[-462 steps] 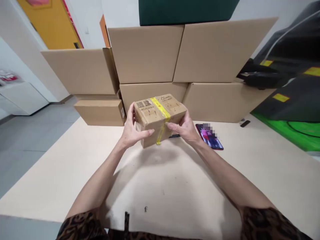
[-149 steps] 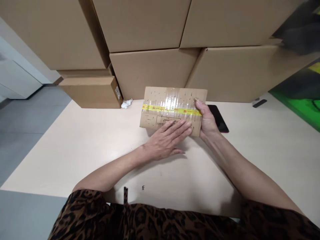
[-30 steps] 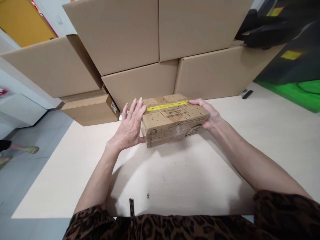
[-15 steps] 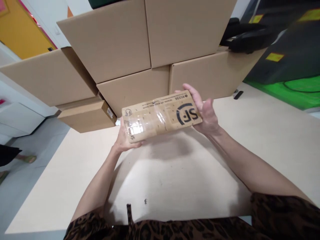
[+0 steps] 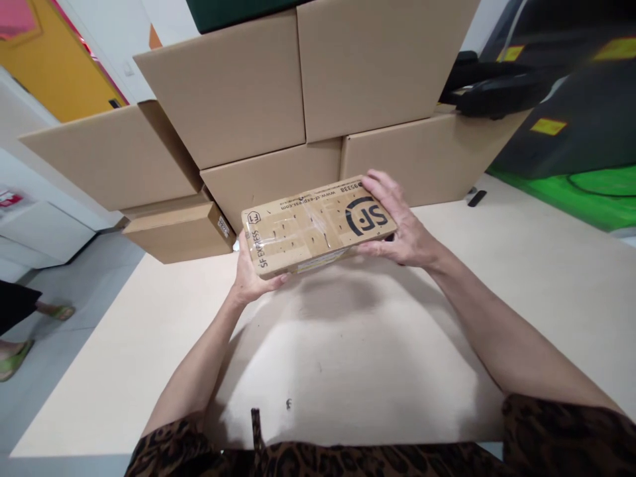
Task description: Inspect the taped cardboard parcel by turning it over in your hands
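**Parcel held up off the table, one hand at each end**

Left hand (image 5: 251, 278) is under the near-left corner of the parcel (image 5: 318, 225), fingers curled up around the end, thumb hidden behind the cardboard. The parcel hangs clear above the table (image 5: 149, 331), its taped, printed face tipped toward the camera and its right end a little higher. Right hand (image 5: 405, 228) clamps the far end: fingers lie across the top edge by the logo, and the thumb presses underneath. The parcel is sealed, so its contents cannot be seen. Just beyond the fingertips rises the wall of boxes (image 5: 268, 99), all shut, with a flat box (image 5: 176, 232) low at the left. Nearer than the hands the tabletop lies bare, its left edge dropping to the floor (image 5: 59, 344), where someone's feet (image 5: 20, 344) show.
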A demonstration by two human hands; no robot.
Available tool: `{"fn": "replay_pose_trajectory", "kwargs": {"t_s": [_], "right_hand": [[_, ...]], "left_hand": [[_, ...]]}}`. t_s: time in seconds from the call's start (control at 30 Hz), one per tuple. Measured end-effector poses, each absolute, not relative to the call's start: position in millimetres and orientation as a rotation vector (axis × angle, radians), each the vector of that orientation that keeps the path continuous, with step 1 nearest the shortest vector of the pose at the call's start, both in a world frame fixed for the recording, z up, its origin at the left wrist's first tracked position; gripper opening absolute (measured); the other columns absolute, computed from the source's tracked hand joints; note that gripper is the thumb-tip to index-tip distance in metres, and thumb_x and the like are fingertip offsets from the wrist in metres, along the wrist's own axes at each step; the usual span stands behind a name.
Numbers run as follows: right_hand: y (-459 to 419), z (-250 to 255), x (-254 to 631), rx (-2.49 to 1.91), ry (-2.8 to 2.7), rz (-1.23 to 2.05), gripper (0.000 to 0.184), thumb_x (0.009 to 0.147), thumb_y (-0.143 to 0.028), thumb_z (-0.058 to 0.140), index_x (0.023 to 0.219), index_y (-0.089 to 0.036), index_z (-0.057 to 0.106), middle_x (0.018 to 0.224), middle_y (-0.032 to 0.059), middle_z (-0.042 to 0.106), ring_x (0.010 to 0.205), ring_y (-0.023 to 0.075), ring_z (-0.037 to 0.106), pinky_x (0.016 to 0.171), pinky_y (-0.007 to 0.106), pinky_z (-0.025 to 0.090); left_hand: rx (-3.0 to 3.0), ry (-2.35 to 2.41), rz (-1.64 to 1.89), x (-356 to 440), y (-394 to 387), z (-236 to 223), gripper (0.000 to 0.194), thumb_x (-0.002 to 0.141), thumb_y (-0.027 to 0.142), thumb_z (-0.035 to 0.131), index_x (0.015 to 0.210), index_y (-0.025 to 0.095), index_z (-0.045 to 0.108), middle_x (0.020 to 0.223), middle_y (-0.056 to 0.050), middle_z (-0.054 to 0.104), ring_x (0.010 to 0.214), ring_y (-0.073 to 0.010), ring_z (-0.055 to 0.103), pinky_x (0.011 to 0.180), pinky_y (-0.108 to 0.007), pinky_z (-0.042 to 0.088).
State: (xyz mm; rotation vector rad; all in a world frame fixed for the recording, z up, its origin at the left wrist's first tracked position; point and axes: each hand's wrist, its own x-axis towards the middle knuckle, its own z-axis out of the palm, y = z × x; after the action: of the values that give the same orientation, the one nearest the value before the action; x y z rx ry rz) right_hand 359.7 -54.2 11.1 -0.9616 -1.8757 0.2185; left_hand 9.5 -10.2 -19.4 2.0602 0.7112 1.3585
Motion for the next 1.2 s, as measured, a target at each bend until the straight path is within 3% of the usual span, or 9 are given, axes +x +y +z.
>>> {"fn": "replay_pose_trajectory", "kwargs": {"t_s": [0.13, 0.23, 0.33, 0.4, 0.57, 0.77, 0.87, 1.03, 1.2], "right_hand": [[-62.6, 22.5, 357.2, -1.067, -1.979, -0.174, 0.092, 0.094, -0.081, 0.059, 0.168, -0.029, 0.044, 0.184, 0.0161, 0.026, 0.171, 0.0492, 0.015, 0.133, 0.078, 0.003], [-81.1, 19.0, 322.1, -1.055, -2.105, -0.21, 0.092, 0.101, -0.079, 0.045, 0.175, -0.027, 0.028, 0.18, 0.0187, 0.034, 0.169, 0.0433, 0.027, 0.134, 0.078, 0.008], [-101.0, 9.3, 280.8, -0.931, -2.194, -0.235, 0.108, 0.1, -0.085, 0.037, 0.178, -0.017, 0.008, 0.181, 0.0253, 0.028, 0.171, 0.0399, 0.023, 0.136, 0.071, 0.016], [-110.0, 6.1, 265.9, -0.847, -2.208, -0.29, 0.109, 0.099, -0.085, 0.04, 0.178, -0.016, 0.006, 0.178, 0.0245, 0.035, 0.17, 0.0384, 0.026, 0.137, 0.069, 0.016], [-112.4, 15.3, 278.1, -0.787, -2.239, -0.388, 0.097, 0.1, -0.057, 0.063, 0.176, -0.022, 0.015, 0.178, 0.0234, 0.037, 0.169, 0.0431, 0.028, 0.132, 0.074, 0.02], [-111.4, 32.3, 288.6, -0.704, -2.196, -0.323, 0.106, 0.089, -0.057, 0.066, 0.174, -0.023, 0.013, 0.154, 0.021, 0.059, 0.142, 0.0429, 0.059, 0.122, 0.068, 0.041], [-118.6, 40.1, 288.6, -0.689, -2.216, -0.326, 0.106, 0.088, -0.058, 0.068, 0.173, -0.018, 0.018, 0.152, 0.0228, 0.058, 0.141, 0.0429, 0.058, 0.121, 0.067, 0.044], [-130.5, 46.4, 289.5, -0.718, -2.283, -0.234, 0.11, 0.084, -0.044, 0.067, 0.174, -0.021, 0.007, 0.166, 0.0208, 0.047, 0.153, 0.0459, 0.047, 0.127, 0.071, 0.035], [-132.4, 50.6, 289.3, -0.657, -2.231, -0.219, 0.108, 0.077, -0.033, 0.065, 0.172, -0.025, 0.014, 0.155, 0.0177, 0.057, 0.144, 0.043, 0.056, 0.122, 0.066, 0.045]], "left_hand": [[2.305, 0.8, 1.486, 19.4, -13.5, -21.8, 0.128, 0.063, 0.085, 0.085, 0.16, 0.025, 0.028, 0.151, -0.021, 0.052, 0.144, -0.041, 0.057, 0.115, -0.062, 0.055], [2.379, 0.825, 1.559, 29.9, -22.4, -23.4, 0.138, 0.054, 0.079, 0.091, 0.163, 0.026, 0.024, 0.152, -0.019, 0.046, 0.142, -0.0406, 0.056, 0.118, -0.063, 0.051], [2.418, 0.88, 1.563, 38.2, -33.9, -24.0, 0.138, 0.05, 0.071, 0.095, 0.161, 0.026, 0.026, 0.148, -0.018, 0.046, 0.139, -0.0413, 0.055, 0.118, -0.066, 0.047], [2.458, 0.926, 1.536, 41.7, -41.0, -21.6, 0.138, 0.051, 0.069, 0.096, 0.162, 0.026, 0.025, 0.146, -0.017, 0.047, 0.137, -0.0404, 0.055, 0.117, -0.066, 0.047], [2.688, 0.729, 1.521, 45.6, -51.6, -6.6, 0.139, 0.052, 0.081, 0.091, 0.163, 0.024, 0.029, 0.14, -0.016, 0.051, 0.127, -0.0387, 0.059, 0.11, -0.063, 0.052], [2.758, 0.622, 1.458, 50.6, -57.6, 0.8, 0.141, 0.053, 0.087, 0.086, 0.164, 0.024, 0.026, 0.139, -0.018, 0.055, 0.125, -0.0394, 0.063, 0.108, -0.06, 0.054], [2.728, 0.611, 1.454, 52.9, -61.1, 3.1, 0.138, 0.056, 0.084, 0.086, 0.164, 0.022, 0.026, 0.141, -0.02, 0.055, 0.127, -0.0401, 0.063, 0.107, -0.058, 0.055], [2.857, 0.63, 1.411, 51.7, -69.6, 14.5, 0.133, 0.063, 0.077, 0.084, 0.167, 0.023, 0.022, 0.141, -0.02, 0.058, 0.126, -0.0411, 0.064, 0.108, -0.06, 0.053], [2.927, 0.661, 1.361, 50.5, -77.3, 19.2, 0.133, 0.07, 0.074, 0.08, 0.172, 0.018, 0.016, 0.15, -0.025, 0.055, 0.134, -0.0432, 0.061, 0.112, -0.06, 0.05]]}}
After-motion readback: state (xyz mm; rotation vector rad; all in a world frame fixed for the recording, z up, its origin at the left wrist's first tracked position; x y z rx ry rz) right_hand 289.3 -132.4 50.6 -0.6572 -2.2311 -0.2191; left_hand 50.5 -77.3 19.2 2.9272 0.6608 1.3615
